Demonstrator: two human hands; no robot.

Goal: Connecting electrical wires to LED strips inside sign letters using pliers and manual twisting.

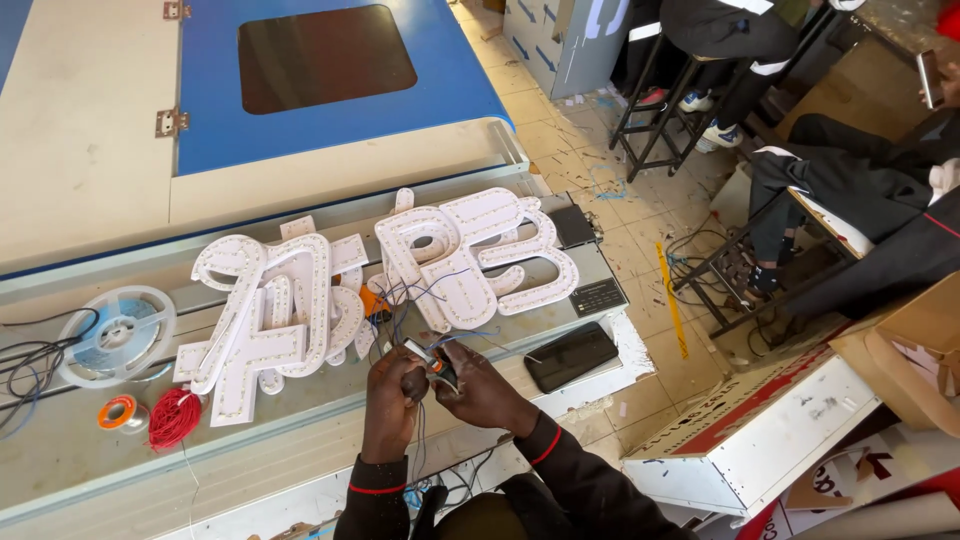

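Closest to the camera, two dark sleeves with red cuffs come up from the bottom edge, and the hands meet right over the bench's front lip. The left hand (395,390) is curled into a fist around the thin blue and white wires (432,296), knuckles up. The right hand (482,385) sits just at its 3 o'clock, fingers closed narrow on a small hand tool with orange grips (432,365), what looks like a cutter or stripper, though its head is too small to read. The tool lies pinched between the two hands, touching both, the right hand doing the gripping. Its long axis runs roughly from 10 o'clock to 4 o'clock, its upper end aimed up-left toward the wires.

From the fists the wires climb toward 12 o'clock and fan into the white lit sign letters (470,255), lying flat and studded with rows of small lights. So the work lies straight ahead of the hands, wire strung between.

At 3 o'clock of the right hand, apart from it, rests a dark phone (571,356). Out at 9 o'clock, well apart, sit a coil of red wire (173,417), a small orange spool (119,411), and a white reel of strip (117,333). Far back, a blue machine lid with a dark window (330,60).
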